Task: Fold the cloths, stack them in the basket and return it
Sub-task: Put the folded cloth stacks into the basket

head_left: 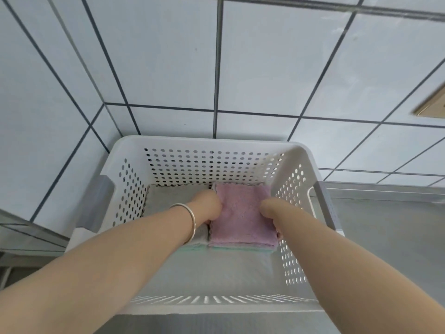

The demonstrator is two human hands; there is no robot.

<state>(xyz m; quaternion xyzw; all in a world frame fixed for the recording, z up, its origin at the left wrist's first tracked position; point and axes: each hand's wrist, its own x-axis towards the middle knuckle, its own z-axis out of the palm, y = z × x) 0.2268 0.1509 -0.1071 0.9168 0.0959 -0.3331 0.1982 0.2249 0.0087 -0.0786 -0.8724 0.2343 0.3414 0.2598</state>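
A white perforated basket stands against the tiled wall, and both my arms reach down into it. A folded pink cloth lies at the right of the basket floor on top of a mint-green cloth. A grey folded cloth lies beside it on the left. My left hand, with a silver bangle on the wrist, grips the pink cloth's left edge. My right hand grips its right edge, fingers tucked under and mostly hidden.
White tiles with dark grout rise behind and to the left of the basket. A grey metal counter extends to the right. The basket has grey handles on both sides. A brass-coloured fitting sits on the wall at far right.
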